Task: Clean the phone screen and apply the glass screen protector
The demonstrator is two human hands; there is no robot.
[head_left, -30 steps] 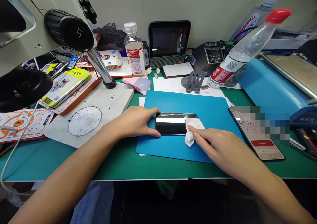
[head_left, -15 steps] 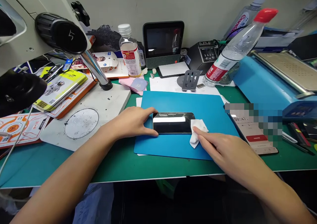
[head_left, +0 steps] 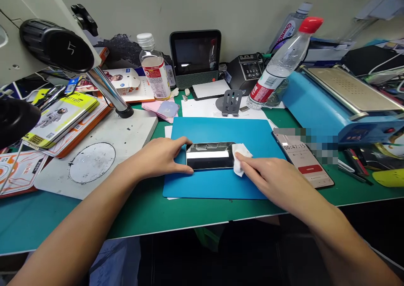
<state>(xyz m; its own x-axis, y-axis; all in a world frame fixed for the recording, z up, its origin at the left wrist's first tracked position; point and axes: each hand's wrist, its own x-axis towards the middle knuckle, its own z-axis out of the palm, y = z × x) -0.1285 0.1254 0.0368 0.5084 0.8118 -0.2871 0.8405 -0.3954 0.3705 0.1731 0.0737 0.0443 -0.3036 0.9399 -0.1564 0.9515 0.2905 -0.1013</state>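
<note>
A phone [head_left: 208, 163] with a glossy black screen lies flat, lengthwise from left to right, on a blue mat [head_left: 202, 187]. My left hand [head_left: 159, 157] holds its left end, the thumb at the near edge and a finger at the far corner. A crumpled white wipe [head_left: 242, 151] is pinched in the fingers of my right hand [head_left: 274, 174]. It presses against the phone's right end and covers that edge. Light reflects in a bright band across the screen.
A second phone [head_left: 304, 157] showing a timer lies right of the mat. Behind stand a grey phone stand [head_left: 232, 102], a red-capped bottle [head_left: 279, 69] and a smart display [head_left: 196, 54]. A microscope stand [head_left: 110, 88] rises at left; a blue machine [head_left: 318, 105] sits at right.
The view has swung right, so everything appears further left. The right hand and wipe have shifted slightly toward the far side of the phone's right end. The left hand keeps its hold.
</note>
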